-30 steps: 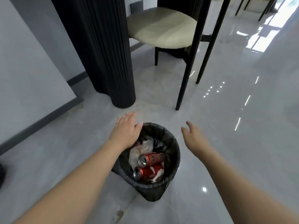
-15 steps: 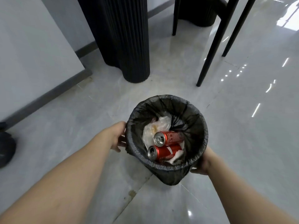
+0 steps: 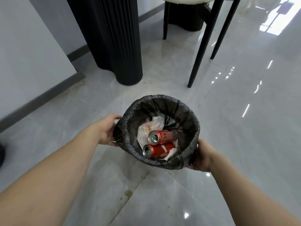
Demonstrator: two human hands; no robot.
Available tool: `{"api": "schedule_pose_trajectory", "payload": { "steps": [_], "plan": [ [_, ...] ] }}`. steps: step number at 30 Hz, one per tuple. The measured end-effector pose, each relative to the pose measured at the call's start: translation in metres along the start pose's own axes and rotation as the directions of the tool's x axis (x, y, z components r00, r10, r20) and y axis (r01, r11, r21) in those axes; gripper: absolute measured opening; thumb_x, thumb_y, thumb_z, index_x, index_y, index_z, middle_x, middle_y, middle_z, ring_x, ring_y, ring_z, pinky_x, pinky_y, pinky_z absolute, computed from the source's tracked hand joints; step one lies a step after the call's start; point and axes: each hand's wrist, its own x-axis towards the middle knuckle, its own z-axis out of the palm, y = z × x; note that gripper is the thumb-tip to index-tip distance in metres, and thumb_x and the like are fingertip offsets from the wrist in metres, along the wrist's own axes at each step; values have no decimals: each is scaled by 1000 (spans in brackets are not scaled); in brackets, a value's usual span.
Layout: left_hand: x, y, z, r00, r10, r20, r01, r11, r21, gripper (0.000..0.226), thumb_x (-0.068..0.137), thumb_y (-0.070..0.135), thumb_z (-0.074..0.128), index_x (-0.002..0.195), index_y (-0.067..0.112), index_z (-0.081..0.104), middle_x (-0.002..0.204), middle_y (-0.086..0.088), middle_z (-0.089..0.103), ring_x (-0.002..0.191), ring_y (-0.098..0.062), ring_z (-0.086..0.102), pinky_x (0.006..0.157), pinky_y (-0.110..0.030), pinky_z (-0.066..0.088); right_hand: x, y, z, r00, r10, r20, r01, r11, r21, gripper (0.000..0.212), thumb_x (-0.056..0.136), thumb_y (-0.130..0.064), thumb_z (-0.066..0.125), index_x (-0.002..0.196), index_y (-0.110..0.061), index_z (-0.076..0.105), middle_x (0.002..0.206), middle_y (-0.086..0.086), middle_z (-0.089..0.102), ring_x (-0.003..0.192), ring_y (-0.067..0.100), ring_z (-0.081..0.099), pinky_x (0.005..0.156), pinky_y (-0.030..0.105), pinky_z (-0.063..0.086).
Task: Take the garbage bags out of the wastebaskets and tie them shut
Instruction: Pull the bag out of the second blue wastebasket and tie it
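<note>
- The bin [image 3: 192,150] is gripped between both hands above the floor [image 3: 244,128]: left hand [image 3: 108,130] curled on its left side, right hand [image 3: 202,156] on its right.
- A black bag [image 3: 130,121] is folded over the rim; two red cans [image 3: 160,142] and white plastic [image 3: 146,128] are held inside.

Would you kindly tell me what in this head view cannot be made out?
- Wastebasket body: wrapped by the black bag.
- Left hand and right hand fingers: behind the bag.
- Rubbish under the cans and white plastic: covered.
- Chair: its seat is cut off at the top edge.
</note>
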Motion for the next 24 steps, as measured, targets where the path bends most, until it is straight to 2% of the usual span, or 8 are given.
{"api": "schedule_pose_trajectory", "payload": {
  "steps": [3, 6, 8, 10, 13, 18, 21, 24],
  "plan": [
    [-5, 11, 0, 997, 31, 66, -29, 999, -26, 71, 82, 70, 45, 105, 6, 68, 102, -10, 74, 91, -30, 71, 77, -41, 56, -9, -10, -1, 997, -71, 16, 71, 997, 17, 68, 81, -66, 46, 92, -5, 76, 95, 12, 76, 82, 28, 74, 66, 37, 58],
    [-14, 15, 11, 995, 55, 88, -61, 996, 62, 51, 84, 55, 61, 108, 12, 70, 97, -10, 76, 83, -28, 74, 67, -39, 59, -20, -19, -3, 993, -109, -52, 106, 992, -68, 50, 81, -60, 52, 82, -13, 69, 73, 3, 73, 56, 18, 70, 48, 25, 52],
    [-16, 12, 18, 996, 92, -13, -87, 974, 209, 37, 88, 43, 62, 106, 11, 67, 83, -8, 77, 72, -25, 74, 60, -36, 59, -26, -23, -1, 983, -128, -128, 112, 986, -126, 36, 85, -52, 53, 73, -19, 61, 59, 0, 66, 42, 15, 62, 40, 19, 47],
    [-17, 9, 23, 985, 135, -106, -102, 958, 269, 33, 90, 42, 60, 100, 10, 65, 71, -7, 75, 60, -23, 72, 50, -33, 57, -29, -25, 2, 971, -138, -196, 98, 975, -198, 29, 86, -43, 54, 69, -20, 55, 51, -1, 59, 37, 15, 55, 40, 16, 43],
    [-18, 9, 24, 968, 184, -169, -125, 943, 307, 39, 85, 49, 58, 92, 11, 64, 75, -9, 74, 53, -25, 71, 44, -34, 54, -36, -26, 7, 970, -124, -208, 58, 953, -296, 25, 85, -35, 55, 67, -18, 52, 43, -2, 53, 31, 15, 50, 40, 16, 42],
    [-21, 12, 18, 991, 105, -84, -88, 979, 185, 25, 77, 31, 50, 86, 13, 63, 73, -10, 69, 66, -27, 65, 62, -33, 55, -45, -36, 5, 977, -109, -185, 49, 951, -304, 31, 82, -45, 60, 71, -17, 57, 49, 0, 59, 38, 16, 58, 42, 19, 47],
    [-20, 17, 15, 989, 97, -111, -84, 989, 120, 20, 87, 18, 54, 98, 6, 66, 78, -12, 74, 72, -28, 69, 63, -34, 55, -49, -45, -1, 973, -146, -177, 93, 956, -280, 27, 84, -43, 62, 79, -17, 60, 66, 2, 62, 59, 19, 58, 55, 25, 46],
    [-20, 21, 16, 971, 148, -186, -126, 984, 128, 21, 86, 20, 67, 101, 6, 64, 87, -11, 72, 74, -26, 67, 58, -32, 51, -55, -55, -4, 972, -199, -125, 168, 960, -224, 21, 85, -37, 65, 86, -16, 63, 72, 3, 65, 62, 20, 62, 55, 28, 50]
  ]
}}
